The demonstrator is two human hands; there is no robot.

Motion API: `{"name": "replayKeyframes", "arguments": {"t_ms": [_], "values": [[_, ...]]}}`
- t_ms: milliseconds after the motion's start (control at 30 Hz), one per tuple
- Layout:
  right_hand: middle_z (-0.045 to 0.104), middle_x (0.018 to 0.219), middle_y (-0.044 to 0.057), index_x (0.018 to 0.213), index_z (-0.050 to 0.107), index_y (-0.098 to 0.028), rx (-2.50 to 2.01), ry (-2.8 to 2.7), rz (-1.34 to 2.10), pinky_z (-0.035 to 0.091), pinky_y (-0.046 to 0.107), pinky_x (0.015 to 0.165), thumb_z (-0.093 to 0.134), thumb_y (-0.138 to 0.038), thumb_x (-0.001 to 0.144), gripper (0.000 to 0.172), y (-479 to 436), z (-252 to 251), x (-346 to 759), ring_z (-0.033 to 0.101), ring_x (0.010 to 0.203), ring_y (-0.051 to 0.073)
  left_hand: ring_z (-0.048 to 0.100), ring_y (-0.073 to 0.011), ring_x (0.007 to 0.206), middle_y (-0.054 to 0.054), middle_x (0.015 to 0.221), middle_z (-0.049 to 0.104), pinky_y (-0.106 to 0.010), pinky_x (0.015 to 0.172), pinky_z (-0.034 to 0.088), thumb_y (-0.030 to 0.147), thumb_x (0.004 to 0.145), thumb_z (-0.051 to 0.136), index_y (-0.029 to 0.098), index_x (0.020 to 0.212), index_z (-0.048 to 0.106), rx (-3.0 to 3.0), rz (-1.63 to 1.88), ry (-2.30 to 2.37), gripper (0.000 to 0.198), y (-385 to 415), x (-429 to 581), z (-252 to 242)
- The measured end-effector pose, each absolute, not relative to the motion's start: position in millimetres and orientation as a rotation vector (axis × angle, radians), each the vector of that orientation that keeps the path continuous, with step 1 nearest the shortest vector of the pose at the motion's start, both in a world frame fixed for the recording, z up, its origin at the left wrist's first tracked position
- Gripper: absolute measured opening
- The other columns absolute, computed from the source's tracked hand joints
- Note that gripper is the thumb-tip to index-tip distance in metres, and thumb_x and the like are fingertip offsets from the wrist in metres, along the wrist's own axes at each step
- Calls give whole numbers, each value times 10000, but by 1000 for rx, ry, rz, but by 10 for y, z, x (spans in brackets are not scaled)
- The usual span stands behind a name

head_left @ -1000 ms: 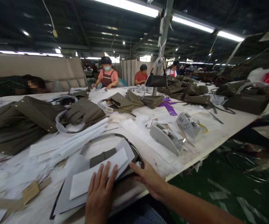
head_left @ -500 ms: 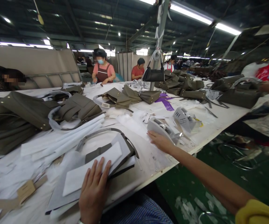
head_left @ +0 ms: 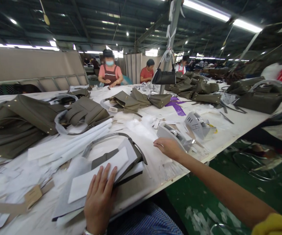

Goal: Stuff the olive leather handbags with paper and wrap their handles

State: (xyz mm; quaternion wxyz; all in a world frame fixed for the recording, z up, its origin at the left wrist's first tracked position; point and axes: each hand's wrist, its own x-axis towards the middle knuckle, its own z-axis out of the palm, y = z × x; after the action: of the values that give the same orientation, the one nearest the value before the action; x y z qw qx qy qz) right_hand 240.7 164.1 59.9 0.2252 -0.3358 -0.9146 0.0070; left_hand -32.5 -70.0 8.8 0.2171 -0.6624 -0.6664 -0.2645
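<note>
My left hand (head_left: 99,199) lies flat, fingers spread, on a white sheet (head_left: 94,178) that covers an olive bag piece (head_left: 104,159) near the table's front edge. A grey strap loop (head_left: 121,135) curves round behind that piece. My right hand (head_left: 169,147) is stretched out to the right, fingers extended and pointing left. It rests against the near end of a grey tape dispenser (head_left: 172,133); I see nothing held in it.
A second grey dispenser (head_left: 196,124) stands just right of the first. Olive bags (head_left: 16,124) are piled at the left and along the back. A black bag (head_left: 164,77) hangs from a post. Co-workers (head_left: 110,73) sit at the far side. The table edge (head_left: 219,151) runs diagonally at the right.
My right hand left the bag piece's right edge and reached out to the tape dispenser, where it now rests. My left hand has stayed flat on the white sheet.
</note>
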Motion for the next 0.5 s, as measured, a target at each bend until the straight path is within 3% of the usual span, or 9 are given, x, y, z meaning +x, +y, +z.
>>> {"name": "replayKeyframes", "arguments": {"t_ms": [100, 167, 267, 333, 400, 500], "values": [[766, 901, -23, 917, 757, -275, -815, -2633, 332, 558, 263, 763, 577, -364, 951, 203, 1322, 654, 2333, 716, 828, 165, 327, -275, 1441, -51, 1540, 397, -497, 1146, 362, 209, 972, 442, 317, 1551, 175, -1833, -728, -1855, 646, -702, -331, 94], [759, 1007, -15, 1027, 741, -284, -740, -2654, 500, 564, 276, 829, 552, -383, 961, 223, 1184, 584, 2263, 711, 924, 172, 325, -280, 1441, -49, 1545, 388, -505, 1135, 375, 209, 972, 449, 322, 1552, 163, -1836, -716, -1871, 657, -704, -324, 104], [599, 1358, 119, 1347, 575, -187, -758, -2644, 345, 494, 405, 1030, 592, -335, 917, 455, 1145, 300, 2081, 575, 1237, 254, 331, -289, 1438, -53, 1543, 390, -519, 1119, 390, 199, 971, 463, 325, 1554, 147, -1846, -684, -1893, 674, -705, -301, 117], [484, 1452, 199, 1432, 470, -115, -769, -2681, 205, 414, 503, 1102, 680, -300, 829, 665, 1195, 53, 1912, 456, 1348, 324, 329, -294, 1438, -55, 1539, 396, -525, 1110, 399, 185, 970, 463, 320, 1555, 143, -1854, -660, -1900, 680, -701, -284, 115], [466, 1465, 202, 1434, 472, -129, -724, -2688, 156, 358, 546, 1131, 725, -280, 770, 726, 1261, -161, 1725, 420, 1369, 352, 326, -293, 1439, -53, 1537, 398, -525, 1107, 403, 169, 967, 456, 317, 1555, 141, -1855, -644, -1897, 683, -694, -269, 105], [557, 1407, 110, 1375, 546, -235, -647, -2559, 156, 374, 496, 1130, 720, -301, 773, 631, 1347, -322, 1471, 505, 1304, 304, 324, -291, 1441, -49, 1543, 389, -525, 1114, 397, 146, 957, 457, 317, 1555, 138, -1845, -621, -1894, 699, -681, -248, 86]]}}
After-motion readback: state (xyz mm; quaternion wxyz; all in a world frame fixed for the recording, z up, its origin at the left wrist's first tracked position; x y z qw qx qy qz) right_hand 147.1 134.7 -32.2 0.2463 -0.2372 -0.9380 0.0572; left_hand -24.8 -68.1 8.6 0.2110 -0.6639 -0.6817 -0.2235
